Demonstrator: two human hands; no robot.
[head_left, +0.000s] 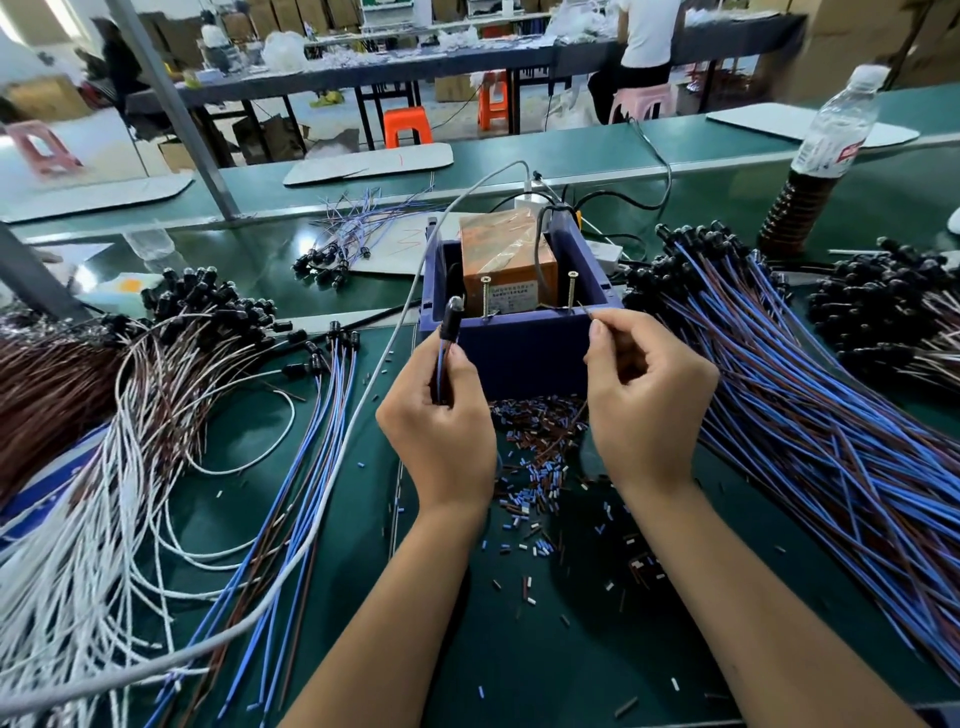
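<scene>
Gripping a blue lead below its black cap, our left hand held it upright against the blue box; our right hand pinched a thin wire end at the box rim, beside a screw. Around: offcuts beneath, blue bundle right, white wires left

bottle upright far right | white wires heaped left | blue wires fanned right | orange stool beyond worktop

bench glossy green | box matt blue plastic | screws metal
</scene>
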